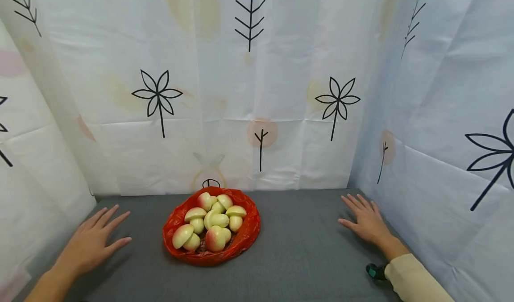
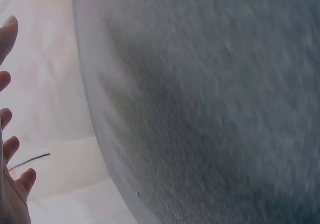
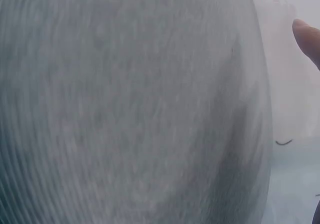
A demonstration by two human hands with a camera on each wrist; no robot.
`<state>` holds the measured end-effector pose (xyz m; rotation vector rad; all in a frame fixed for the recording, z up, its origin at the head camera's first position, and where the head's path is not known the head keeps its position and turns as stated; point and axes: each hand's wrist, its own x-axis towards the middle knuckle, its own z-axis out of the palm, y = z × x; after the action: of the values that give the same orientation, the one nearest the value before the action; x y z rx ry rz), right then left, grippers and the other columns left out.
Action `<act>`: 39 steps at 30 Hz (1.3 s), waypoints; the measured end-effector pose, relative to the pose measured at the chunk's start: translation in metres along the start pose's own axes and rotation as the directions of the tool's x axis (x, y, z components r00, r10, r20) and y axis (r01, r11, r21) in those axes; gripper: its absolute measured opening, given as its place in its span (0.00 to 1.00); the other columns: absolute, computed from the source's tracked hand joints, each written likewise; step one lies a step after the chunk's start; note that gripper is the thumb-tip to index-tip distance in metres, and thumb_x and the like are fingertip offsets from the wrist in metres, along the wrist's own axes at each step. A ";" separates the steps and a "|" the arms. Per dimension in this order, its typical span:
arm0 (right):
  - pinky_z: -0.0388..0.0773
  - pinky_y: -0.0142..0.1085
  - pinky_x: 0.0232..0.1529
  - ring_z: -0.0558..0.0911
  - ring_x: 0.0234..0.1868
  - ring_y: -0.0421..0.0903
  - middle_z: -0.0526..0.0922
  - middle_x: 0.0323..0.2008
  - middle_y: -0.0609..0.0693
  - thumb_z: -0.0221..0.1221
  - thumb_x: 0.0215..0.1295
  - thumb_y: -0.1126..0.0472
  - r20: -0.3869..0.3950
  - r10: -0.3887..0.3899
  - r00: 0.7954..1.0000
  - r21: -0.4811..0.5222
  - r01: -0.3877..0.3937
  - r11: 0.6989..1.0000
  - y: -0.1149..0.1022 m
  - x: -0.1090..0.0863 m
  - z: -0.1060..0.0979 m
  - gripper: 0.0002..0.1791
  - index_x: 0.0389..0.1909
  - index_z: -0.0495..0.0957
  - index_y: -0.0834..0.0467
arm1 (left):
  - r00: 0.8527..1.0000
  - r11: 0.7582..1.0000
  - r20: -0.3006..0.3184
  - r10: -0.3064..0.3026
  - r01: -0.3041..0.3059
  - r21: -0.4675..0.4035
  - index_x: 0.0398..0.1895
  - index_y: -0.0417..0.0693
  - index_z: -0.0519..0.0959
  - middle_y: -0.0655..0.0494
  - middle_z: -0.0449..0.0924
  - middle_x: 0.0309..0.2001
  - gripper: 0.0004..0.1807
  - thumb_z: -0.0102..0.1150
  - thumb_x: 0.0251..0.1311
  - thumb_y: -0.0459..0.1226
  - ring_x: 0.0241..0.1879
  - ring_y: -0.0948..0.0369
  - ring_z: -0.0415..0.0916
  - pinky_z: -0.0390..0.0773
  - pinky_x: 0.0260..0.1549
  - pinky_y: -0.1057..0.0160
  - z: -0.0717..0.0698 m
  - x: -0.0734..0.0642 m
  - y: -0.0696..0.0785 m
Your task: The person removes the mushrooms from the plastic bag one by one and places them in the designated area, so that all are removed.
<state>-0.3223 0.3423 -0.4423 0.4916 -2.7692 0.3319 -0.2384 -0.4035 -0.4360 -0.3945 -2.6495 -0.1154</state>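
A red plastic bag (image 1: 251,230) with a rolled-down rim sits on the grey table, left of the middle. Inside it lie several mushroom-shaped pieces (image 1: 215,238), pale yellow-green with a pink blush on some caps. To the left of the bag, my left hand (image 1: 90,242) is held with fingers spread and holds nothing. My right hand (image 1: 365,219) is far to the right of the bag, its fingers also spread, with nothing in it. The left wrist view catches the left fingertips (image 2: 11,146) at its edge; the right wrist view has one right fingertip (image 3: 307,36).
Grey cloth (image 1: 297,244) covers the table. White printed curtains (image 1: 225,92) stand at the back and on both sides, close beyond each hand. A dark wrist strap with a green part (image 1: 373,271) shows by the right cuff.
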 end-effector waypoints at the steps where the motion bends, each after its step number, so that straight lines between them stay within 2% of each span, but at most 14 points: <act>1: 0.38 0.69 0.63 0.51 0.71 0.68 0.60 0.71 0.64 0.60 0.63 0.40 -0.005 -0.002 1.000 0.008 0.002 1.000 -0.002 0.001 0.000 0.43 0.73 0.59 0.55 | 1.000 1.000 -0.007 0.004 -0.004 -0.009 0.71 0.52 0.66 0.37 0.58 0.70 0.41 0.64 0.57 0.57 0.67 0.35 0.51 0.53 0.56 0.30 0.000 0.001 0.002; 7: 0.42 0.68 0.63 0.54 0.70 0.67 0.64 0.68 0.65 0.64 0.61 0.44 -0.042 -0.028 0.999 0.055 0.030 0.998 -0.017 0.006 0.001 0.42 0.72 0.62 0.57 | 0.999 0.995 -0.035 -0.001 -0.003 -0.104 0.71 0.50 0.66 0.37 0.57 0.70 0.39 0.65 0.58 0.53 0.66 0.34 0.52 0.46 0.63 0.33 0.003 0.006 0.010; 9: 0.43 0.68 0.63 0.56 0.69 0.66 0.66 0.67 0.65 0.64 0.61 0.44 -0.052 -0.040 0.998 0.057 0.043 0.997 -0.021 0.008 0.003 0.41 0.71 0.62 0.57 | 0.999 0.992 -0.032 -0.014 0.009 -0.125 0.70 0.50 0.66 0.37 0.57 0.70 0.39 0.65 0.58 0.53 0.65 0.33 0.54 0.51 0.60 0.31 0.004 0.008 0.014; 12: 0.45 0.67 0.63 0.60 0.68 0.66 0.69 0.65 0.64 0.64 0.61 0.44 -0.061 -0.062 0.996 0.058 0.066 0.996 -0.027 0.012 0.006 0.40 0.70 0.64 0.58 | 0.999 0.986 0.003 -0.052 0.052 -0.160 0.70 0.49 0.67 0.36 0.57 0.70 0.39 0.65 0.58 0.54 0.63 0.32 0.55 0.58 0.51 0.27 0.004 0.012 0.020; 15: 0.47 0.66 0.64 0.63 0.67 0.65 0.71 0.64 0.63 0.64 0.61 0.44 -0.069 -0.090 0.994 0.064 0.094 0.993 -0.034 0.014 0.010 0.39 0.69 0.66 0.59 | 0.993 0.974 0.046 -0.105 0.112 -0.197 0.70 0.48 0.66 0.35 0.54 0.71 0.40 0.64 0.58 0.56 0.62 0.31 0.55 0.59 0.46 0.24 0.005 0.015 0.028; 20: 0.49 0.66 0.63 0.65 0.66 0.64 0.72 0.62 0.62 0.64 0.61 0.45 -0.083 -0.121 0.989 0.078 0.127 0.989 -0.047 0.020 0.016 0.39 0.69 0.67 0.58 | 0.982 0.936 0.079 -0.172 0.188 -0.296 0.70 0.44 0.65 0.33 0.51 0.72 0.41 0.64 0.58 0.54 0.62 0.28 0.54 0.57 0.45 0.22 0.009 0.018 0.040; 29: 0.52 0.65 0.63 0.68 0.64 0.64 0.75 0.60 0.62 0.66 0.59 0.47 -0.135 -0.171 0.976 0.106 0.186 0.977 -0.067 0.027 0.025 0.38 0.68 0.68 0.59 | 0.958 0.849 0.122 -0.260 0.288 -0.443 0.70 0.40 0.64 0.28 0.49 0.71 0.42 0.66 0.58 0.52 0.64 0.27 0.51 0.55 0.49 0.22 0.016 0.023 0.062; 36: 0.56 0.63 0.62 0.69 0.63 0.63 0.74 0.61 0.62 0.66 0.60 0.49 -0.126 -0.153 0.980 0.166 0.173 0.971 -0.090 0.030 0.026 0.37 0.68 0.68 0.60 | 0.944 0.803 0.170 -0.284 0.331 -0.496 0.70 0.40 0.64 0.28 0.48 0.71 0.42 0.66 0.58 0.52 0.64 0.29 0.54 0.67 0.50 0.31 0.024 0.024 0.070; 39: 0.60 0.63 0.60 0.71 0.61 0.63 0.75 0.59 0.61 0.66 0.60 0.51 -0.141 -0.158 0.977 0.188 0.183 0.965 -0.103 0.032 0.026 0.36 0.67 0.69 0.61 | 0.935 0.770 0.203 -0.290 0.354 -0.531 0.71 0.39 0.62 0.28 0.47 0.71 0.42 0.66 0.59 0.51 0.63 0.29 0.56 0.69 0.50 0.33 0.027 0.023 0.072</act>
<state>-0.3200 0.2318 -0.4386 0.7276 -2.5634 0.5826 -0.2484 -0.3245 -0.4481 -0.1141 -2.7240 -1.0343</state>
